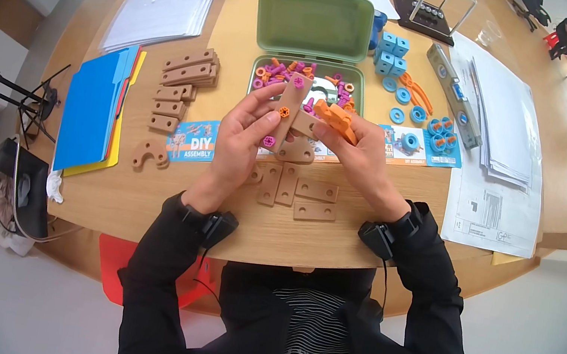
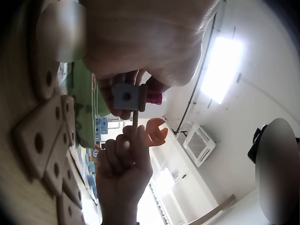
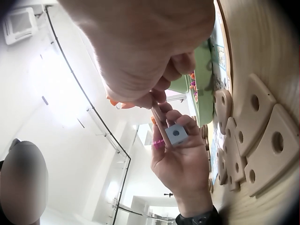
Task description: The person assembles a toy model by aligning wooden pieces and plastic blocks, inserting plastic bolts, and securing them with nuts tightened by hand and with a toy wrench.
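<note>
Between thumb and fingers, my left hand (image 1: 236,134) holds a long wooden strip (image 1: 293,99) slantwise above the table. Pink bolt heads (image 1: 268,142) sit at both ends of the strip, with an orange one (image 1: 284,112) in its middle. A pale blue cube (image 3: 176,134) is against the strip's other face, near the left palm. My right hand (image 1: 366,157) grips an orange toy wrench (image 1: 337,119), whose open-ended head (image 2: 157,132) sticks out past the fingers. Its fingertips also pinch a second wooden piece (image 1: 304,124), which meets the strip; the joint is partly hidden.
A green box (image 1: 313,24) with its lid up holds pink and orange bolts. Wooden plates (image 1: 317,191) lie below the hands, and stacked strips (image 1: 188,71) at left. Blue cubes (image 1: 393,54), blue wheels (image 1: 398,115) and orange pliers (image 1: 414,90) lie at right, by a spirit level (image 1: 456,94).
</note>
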Available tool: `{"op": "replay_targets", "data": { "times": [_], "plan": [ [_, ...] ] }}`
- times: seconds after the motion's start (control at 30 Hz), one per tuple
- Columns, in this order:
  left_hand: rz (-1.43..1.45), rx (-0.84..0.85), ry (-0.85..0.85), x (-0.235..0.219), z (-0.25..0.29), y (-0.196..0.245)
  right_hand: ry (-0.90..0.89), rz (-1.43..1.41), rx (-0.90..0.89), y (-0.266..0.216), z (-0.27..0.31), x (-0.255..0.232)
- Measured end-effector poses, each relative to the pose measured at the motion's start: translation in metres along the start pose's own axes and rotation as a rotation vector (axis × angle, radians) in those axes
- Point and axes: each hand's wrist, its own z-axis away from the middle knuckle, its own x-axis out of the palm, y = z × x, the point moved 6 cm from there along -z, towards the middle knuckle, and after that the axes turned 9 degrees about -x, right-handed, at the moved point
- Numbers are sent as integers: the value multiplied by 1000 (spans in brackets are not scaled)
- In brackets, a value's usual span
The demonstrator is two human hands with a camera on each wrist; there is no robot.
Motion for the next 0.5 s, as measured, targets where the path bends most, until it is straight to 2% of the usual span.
{"op": "replay_targets", "data": {
  "times": [0.17,0.23,0.43,0.5],
  "plan": [
    [76,-63,18,4,0,-1,9,-24,8,3,1,1],
    [-22,-52,51,0,-1,-2,1,-3,6,3,1,1],
    [-44,-71,63,2,-1,-4,-44,44,2,2,-1,2],
    [-40,-77,67,0,-1,-6,46,118,-36,-6,-5,-9]
  ]
}}
